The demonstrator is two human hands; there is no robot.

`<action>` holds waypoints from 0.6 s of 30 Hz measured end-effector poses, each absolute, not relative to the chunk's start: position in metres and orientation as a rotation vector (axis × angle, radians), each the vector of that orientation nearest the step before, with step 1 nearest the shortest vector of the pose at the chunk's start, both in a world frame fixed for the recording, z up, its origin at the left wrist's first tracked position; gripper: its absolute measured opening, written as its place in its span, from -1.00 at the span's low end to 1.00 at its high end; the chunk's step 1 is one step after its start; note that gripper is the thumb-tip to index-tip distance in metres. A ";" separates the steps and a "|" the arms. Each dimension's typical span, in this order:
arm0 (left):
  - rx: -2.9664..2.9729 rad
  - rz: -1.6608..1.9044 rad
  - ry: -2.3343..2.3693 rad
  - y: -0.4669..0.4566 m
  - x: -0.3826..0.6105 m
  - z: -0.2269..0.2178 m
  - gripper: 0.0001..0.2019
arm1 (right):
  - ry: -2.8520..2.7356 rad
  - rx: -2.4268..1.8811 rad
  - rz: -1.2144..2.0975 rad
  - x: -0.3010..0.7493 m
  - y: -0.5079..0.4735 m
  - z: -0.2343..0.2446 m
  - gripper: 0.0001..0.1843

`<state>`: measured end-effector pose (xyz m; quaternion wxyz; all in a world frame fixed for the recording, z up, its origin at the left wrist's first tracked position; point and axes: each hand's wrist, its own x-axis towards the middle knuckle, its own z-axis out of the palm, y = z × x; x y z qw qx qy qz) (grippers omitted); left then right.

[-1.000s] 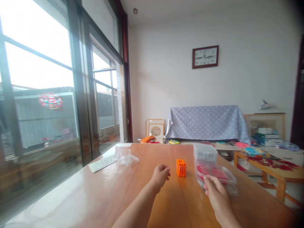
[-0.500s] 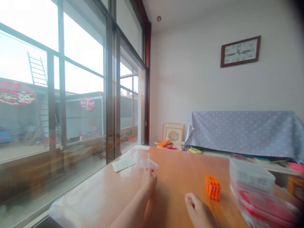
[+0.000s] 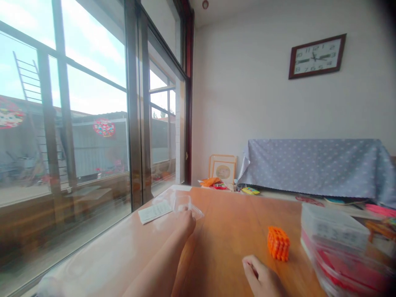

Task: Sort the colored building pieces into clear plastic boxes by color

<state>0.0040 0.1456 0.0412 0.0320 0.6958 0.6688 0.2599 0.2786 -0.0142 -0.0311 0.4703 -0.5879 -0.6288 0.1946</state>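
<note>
My left hand (image 3: 186,223) reaches across the wooden table with its fingers curled at the near edge of a small clear plastic box (image 3: 182,202). Its fingertips are partly hidden, and whether they grip anything does not show. Clear plastic film or a lid (image 3: 198,213) lies just right of that box, and a folded printed paper (image 3: 155,212) to its left. Lower down, my right hand (image 3: 259,272) rests closed, thumb side up; whatever it may hold is hidden. Beyond and to the right of it stands an orange block of interlocked plastic pieces (image 3: 278,243), apart from the hand.
At the table's right are a translucent box (image 3: 334,227) and a clear container with red contents (image 3: 349,268). Large windows (image 3: 95,103) line the left side. A grey dotted cloth (image 3: 312,169) covers something by the far wall, under a clock (image 3: 318,56).
The view has shifted a little to the right and down. My left hand has moved slightly forward onto the clear box's edge. My right hand stays closed in nearly the same place.
</note>
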 end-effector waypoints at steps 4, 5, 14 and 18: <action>2.281 0.753 2.051 0.131 0.025 0.047 -0.73 | -1.533 -1.446 0.385 0.274 -0.025 -0.020 -0.64; 2.346 0.737 2.041 0.126 0.032 0.047 -0.70 | -1.538 -1.460 0.358 0.273 -0.027 -0.017 -0.63; 2.483 0.829 1.671 0.060 0.096 0.055 -0.68 | -1.288 -1.415 0.329 0.282 -0.030 0.001 -0.58; 2.274 1.060 1.306 0.046 0.134 0.054 -0.72 | -0.895 -1.344 0.310 0.301 -0.025 0.001 -0.43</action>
